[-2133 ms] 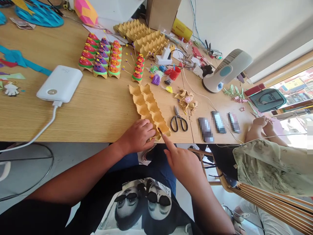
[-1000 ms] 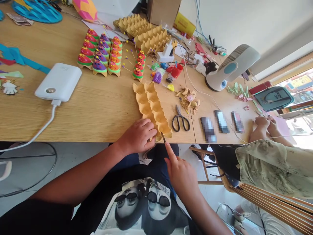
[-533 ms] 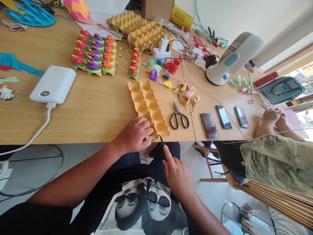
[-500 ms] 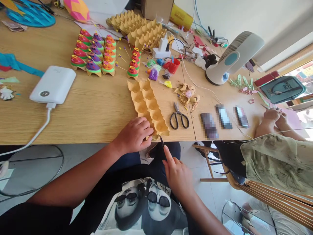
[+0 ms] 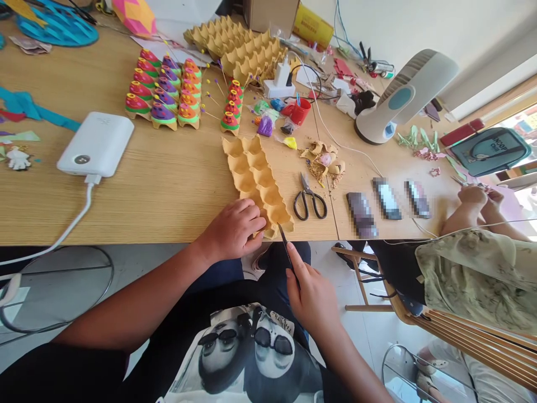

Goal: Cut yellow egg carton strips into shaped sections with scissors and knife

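Pressing down, a left hand (image 5: 235, 228) curls over the near end of an egg tray (image 5: 255, 168) at the table's (image 5: 176, 201) edge as a slim knife (image 5: 284, 239), gripped in the right hand (image 5: 312, 291), meets its rim, apparently mid-cut; a further stroke would call for that steady hold. Far right, a teal bag (image 5: 482, 159) reads "Chill."
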Demonstrator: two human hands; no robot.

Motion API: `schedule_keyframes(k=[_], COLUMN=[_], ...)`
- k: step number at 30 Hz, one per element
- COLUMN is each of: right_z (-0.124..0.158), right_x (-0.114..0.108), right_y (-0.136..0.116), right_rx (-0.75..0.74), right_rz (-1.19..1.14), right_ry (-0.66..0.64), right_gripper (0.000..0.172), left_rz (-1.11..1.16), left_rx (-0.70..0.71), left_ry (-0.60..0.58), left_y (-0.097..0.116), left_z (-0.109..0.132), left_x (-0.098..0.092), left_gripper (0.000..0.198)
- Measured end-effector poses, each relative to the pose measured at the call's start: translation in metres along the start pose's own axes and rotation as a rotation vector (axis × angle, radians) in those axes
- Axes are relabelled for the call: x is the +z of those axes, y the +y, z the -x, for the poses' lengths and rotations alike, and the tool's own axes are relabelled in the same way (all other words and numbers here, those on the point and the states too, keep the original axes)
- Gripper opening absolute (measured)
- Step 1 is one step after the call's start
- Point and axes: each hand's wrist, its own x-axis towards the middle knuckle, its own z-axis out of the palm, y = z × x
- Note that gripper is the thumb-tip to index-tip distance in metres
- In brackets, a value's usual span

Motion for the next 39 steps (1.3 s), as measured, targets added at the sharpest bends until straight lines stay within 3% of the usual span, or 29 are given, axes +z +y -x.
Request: schedule_keyframes(k=[12,18,27,34,39], right_z=[-0.005,-0.028,-0.012,-0.035,-0.029], right_x=[-0.019,-0.033,-0.039,-0.033,-0.036], right_y=[-0.013,-0.026,-0.023,-0.032,-0.03], right_rx=[0.067,0.103,0.071,0.099,0.102], right_rz=[0.078,0.196,0.242,0.271,0.257], right_ry=[-0.197,-0.275,-0.285,-0.3,-0.312], right_gripper=[0.061,0.065,0.068,0.066,0.067], left_rz=[0.014,0.0,-0.019,-0.006,-0.014], left_rx=[-0.011,0.009,0.0,0.0,0.001], left_ry=[-0.006,0.003,0.001,0.018,0.024], left_y=[-0.001,-0.001,0.0,0.001,0.001], left_z=[0.001,0.0,-0.001,-0.001,-0.001], left_x=[0.0,0.001,0.001,0.0,0.001], left_gripper=[0.011,0.015,0.011,0.015,0.014])
